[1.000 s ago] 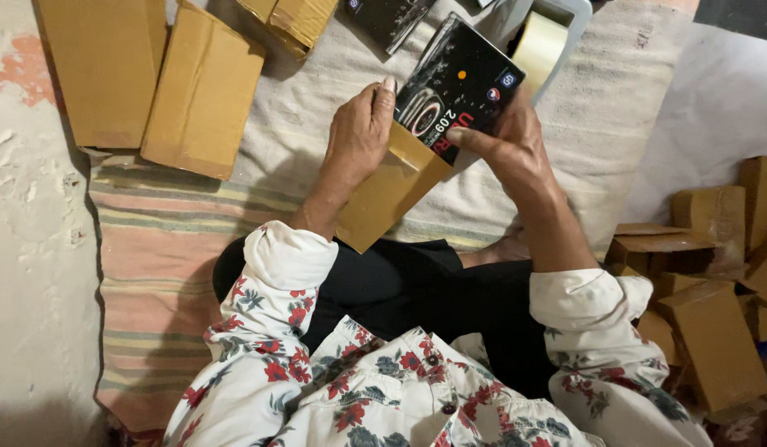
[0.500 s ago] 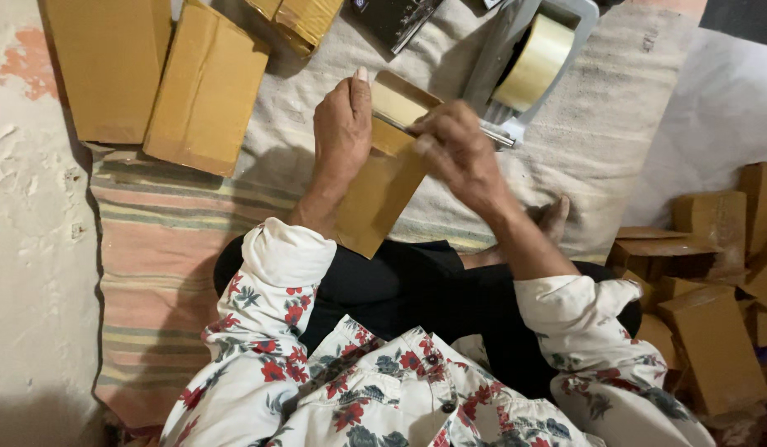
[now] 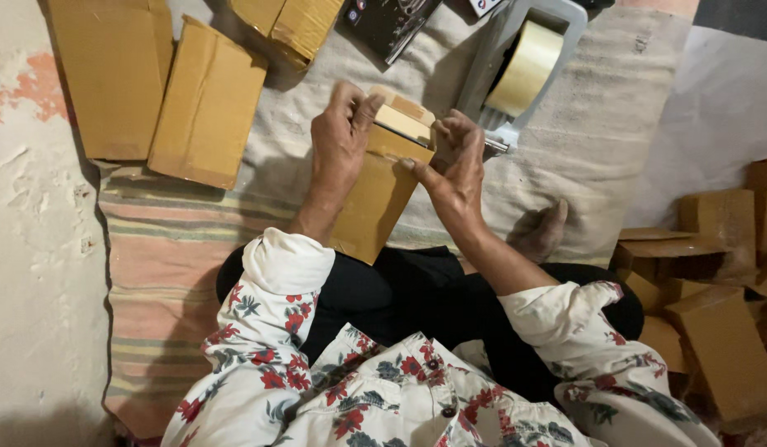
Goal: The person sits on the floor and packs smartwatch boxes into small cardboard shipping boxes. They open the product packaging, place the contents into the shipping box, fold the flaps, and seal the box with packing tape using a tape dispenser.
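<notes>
Left hand [image 3: 340, 141] and right hand [image 3: 454, 161] both closed on a small cardboard box [image 3: 382, 186], held over the lap near the mat's [image 3: 164, 257] inner edge. Fingers press its top flaps, w/ a pale edge showing, maybe the contents. Tape dispenser [image 3: 524, 62] just beyond; flat cartons [image 3: 205, 103] at the mat's far left corner.

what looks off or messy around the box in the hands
Nothing looks damaged or spilled. The brown cardboard box is held tilted between the left hand and right hand, its top flaps still partly open. The folded cartons at the right lie in a loose, uneven heap. The tape dispenser lies on the cloth.
</notes>
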